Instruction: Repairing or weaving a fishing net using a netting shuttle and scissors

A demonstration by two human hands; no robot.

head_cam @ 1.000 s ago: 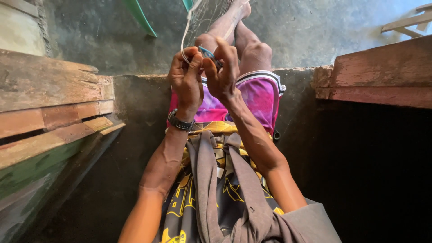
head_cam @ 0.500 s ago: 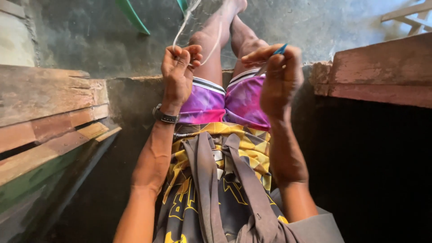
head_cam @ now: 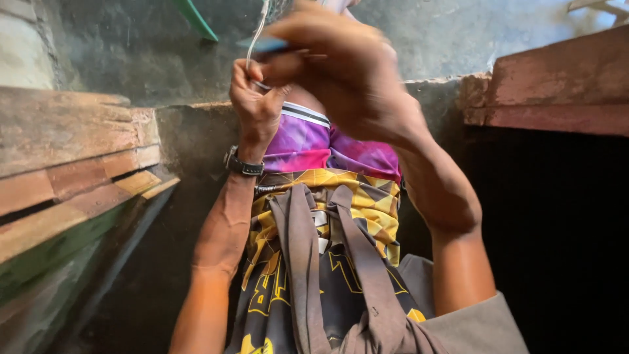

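Observation:
My left hand, with a dark watch on its wrist, is raised in front of me and pinches a thin white cord that runs up out of view. My right hand is blurred, close to the camera and just right of the left hand. It grips a slim blue tool whose tip points left toward the cord. Below the hands lie my legs in purple shorts.
Worn wooden planks run along the left. A reddish wooden beam crosses the right, with dark shadow below it. A grey concrete wall is ahead, and a green strip shows at the top.
My right hand has swung from the right back toward the left hand and up close to the camera, carrying the blue tool. My left hand stays on the cord.

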